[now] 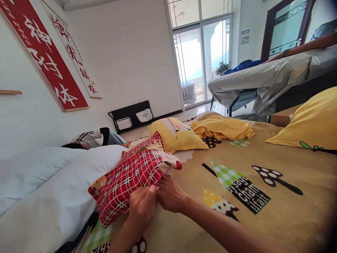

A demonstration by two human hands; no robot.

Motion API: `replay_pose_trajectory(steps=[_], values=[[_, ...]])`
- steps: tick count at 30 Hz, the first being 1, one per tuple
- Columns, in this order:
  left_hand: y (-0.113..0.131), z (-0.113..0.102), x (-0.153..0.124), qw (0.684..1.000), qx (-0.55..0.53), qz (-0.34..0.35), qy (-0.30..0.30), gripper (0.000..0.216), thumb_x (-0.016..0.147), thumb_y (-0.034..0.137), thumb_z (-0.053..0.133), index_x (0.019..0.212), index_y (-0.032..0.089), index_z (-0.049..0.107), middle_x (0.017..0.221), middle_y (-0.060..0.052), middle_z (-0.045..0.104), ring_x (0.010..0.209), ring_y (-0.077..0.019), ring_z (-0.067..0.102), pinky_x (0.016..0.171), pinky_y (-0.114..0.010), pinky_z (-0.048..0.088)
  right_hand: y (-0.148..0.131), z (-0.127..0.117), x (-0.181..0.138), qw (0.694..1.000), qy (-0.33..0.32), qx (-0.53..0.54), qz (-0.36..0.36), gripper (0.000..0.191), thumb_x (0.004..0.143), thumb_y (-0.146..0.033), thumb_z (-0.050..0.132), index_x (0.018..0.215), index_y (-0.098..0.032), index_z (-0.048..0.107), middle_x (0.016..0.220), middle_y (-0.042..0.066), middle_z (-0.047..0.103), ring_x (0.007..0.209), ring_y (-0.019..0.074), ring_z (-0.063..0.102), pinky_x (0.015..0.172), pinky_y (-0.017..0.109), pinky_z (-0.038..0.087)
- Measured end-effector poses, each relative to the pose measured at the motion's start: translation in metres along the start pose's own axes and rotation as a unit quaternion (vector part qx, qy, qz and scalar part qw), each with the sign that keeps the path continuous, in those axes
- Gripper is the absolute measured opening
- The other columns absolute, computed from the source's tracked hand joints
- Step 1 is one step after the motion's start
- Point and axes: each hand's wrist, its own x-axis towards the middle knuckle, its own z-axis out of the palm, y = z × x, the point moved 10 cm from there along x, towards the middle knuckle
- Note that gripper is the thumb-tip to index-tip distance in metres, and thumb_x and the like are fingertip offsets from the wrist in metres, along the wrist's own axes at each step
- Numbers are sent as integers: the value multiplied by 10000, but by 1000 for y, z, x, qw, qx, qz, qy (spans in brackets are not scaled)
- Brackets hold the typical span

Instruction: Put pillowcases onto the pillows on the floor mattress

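Observation:
A red plaid pillow in its pillowcase (131, 172) lies in front of me on a tan patterned blanket (184, 211). My left hand (143, 203) is closed on the near right edge of the case. Just beside it, my right hand (170, 193) grips the same edge near the corner, where the cloth bunches up. The fingertips of both hands are partly hidden in the fabric. Another red plaid piece (155, 140) shows behind the pillow, against a yellow pillow (176, 135).
White pillows (86, 182) lie at the left, with a person (91, 137) behind them. Crumpled yellow cloth (223, 128) and another yellow pillow (313, 123) rest on the right. Beyond, another person's arm (310, 45) is over a plastic-covered table (242, 82).

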Motion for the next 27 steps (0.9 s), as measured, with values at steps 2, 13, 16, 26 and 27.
replay_pose_trajectory(steps=[2,13,16,26,27], values=[[14,1,-1,999,17,37,-18,97,872,36,518,922,118,534,552,22,518,469,-113,472,500,-256,331,15,-5,17,998,13,-23,49,199,846,-244,497,957,-182,650,1077,133,655,1090,302,516,899,457,390],[-45,-38,-22,979,131,23,156,52,863,78,563,859,128,577,545,8,578,439,-106,539,490,-220,428,6,-35,-44,988,148,-42,-7,465,927,-195,425,1390,-182,381,1307,132,557,1237,217,475,1013,392,365],[-41,-61,-25,966,142,12,217,95,825,46,604,842,139,590,588,-2,605,494,-107,574,531,-215,471,77,-30,-60,967,167,-12,194,657,840,-229,546,1439,-183,281,1394,177,459,1256,267,455,955,433,396],[-32,-105,-24,937,199,42,284,129,779,78,665,824,163,579,655,-25,625,645,-160,644,644,-295,557,107,-24,56,922,184,138,310,184,733,-82,463,816,-171,602,897,66,675,862,210,586,833,345,356],[-35,-113,-28,941,181,31,284,133,774,84,673,812,165,574,672,-24,626,662,-156,644,659,-294,554,103,-36,61,915,202,137,322,181,749,-80,441,802,-174,586,874,58,670,839,201,577,821,338,350]])
